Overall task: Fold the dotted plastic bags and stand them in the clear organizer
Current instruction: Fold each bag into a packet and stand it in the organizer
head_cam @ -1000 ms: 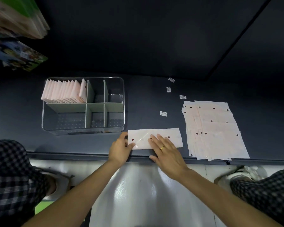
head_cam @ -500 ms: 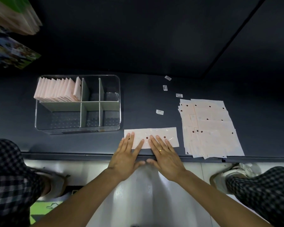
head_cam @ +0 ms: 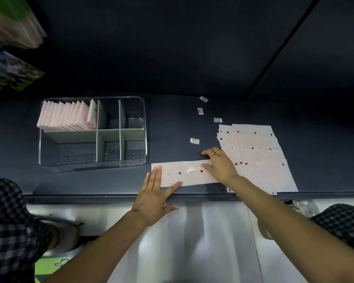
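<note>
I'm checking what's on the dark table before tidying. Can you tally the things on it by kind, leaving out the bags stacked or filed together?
Clear plastic divided organizer: 1
Small white barcode labels lying loose: 4
Long folded pink dotted bag strip under the hands: 1
Hands, left hand and right hand: 2
Total: 8
</note>
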{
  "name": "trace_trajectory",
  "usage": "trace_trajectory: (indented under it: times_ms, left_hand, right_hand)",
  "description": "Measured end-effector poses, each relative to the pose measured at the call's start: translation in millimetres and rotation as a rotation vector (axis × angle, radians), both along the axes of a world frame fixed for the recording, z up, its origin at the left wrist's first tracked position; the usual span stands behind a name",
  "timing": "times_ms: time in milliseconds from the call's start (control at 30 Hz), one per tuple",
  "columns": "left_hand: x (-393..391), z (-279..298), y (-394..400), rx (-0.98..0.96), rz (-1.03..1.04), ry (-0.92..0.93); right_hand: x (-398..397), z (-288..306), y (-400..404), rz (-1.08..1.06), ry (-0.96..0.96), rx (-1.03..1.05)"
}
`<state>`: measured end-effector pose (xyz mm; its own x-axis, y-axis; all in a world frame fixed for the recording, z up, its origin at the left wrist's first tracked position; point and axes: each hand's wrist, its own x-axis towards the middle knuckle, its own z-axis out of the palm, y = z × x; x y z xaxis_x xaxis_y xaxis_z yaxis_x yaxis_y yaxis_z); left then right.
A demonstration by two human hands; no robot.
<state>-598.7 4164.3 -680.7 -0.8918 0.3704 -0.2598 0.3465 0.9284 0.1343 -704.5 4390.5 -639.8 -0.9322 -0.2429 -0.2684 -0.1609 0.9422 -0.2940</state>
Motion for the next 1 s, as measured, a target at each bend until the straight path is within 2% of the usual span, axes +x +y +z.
trace_trajectory:
  times_ms: [133, 367, 500, 633, 667, 733, 800, 833, 933, 1000]
  left_hand:
    - [-4, 5, 0, -0.019, 0.013, -0.009]
    - [-10, 19, 2, 0.036, -0.091, 0.153]
    - [0, 15, 3, 0.076, -0.208, 0.248]
    - [4, 7, 4, 0.144, -0.246, 0.341]
    - [4, 6, 5, 0.135, -0.245, 0.358]
    - [4, 4, 5, 0.12, -0.235, 0.38]
    - [4, 3, 5, 0.12, -0.214, 0.384]
    - [4, 3, 6, 0.13, -0.2, 0.381]
    - [5, 4, 8, 0.192, -0.14, 0.383]
    - [7, 6, 10, 0.249, -0.069, 0.368]
  right_hand:
    - [-12, 1, 0, -0.027, -0.157, 0.01]
    - [29, 9, 2, -0.029, -0.392, 0.136]
    - [72, 5, -9, -0.101, -0.5, 0.083]
    - [94, 1, -17, -0.22, -0.61, -0.095]
    - [96, 2, -16, -0.233, -0.573, -0.112]
    - [95, 3, -9, -0.189, -0.324, -0.041]
    - [95, 5, 2, -0.021, -0.025, -0.012]
    - [94, 3, 8, 0.111, 0.042, -0.035]
    - [95, -6, 16, 0.457, -0.056, -0.068]
    - [100, -15, 11, 0.463, -0.056, -0.067]
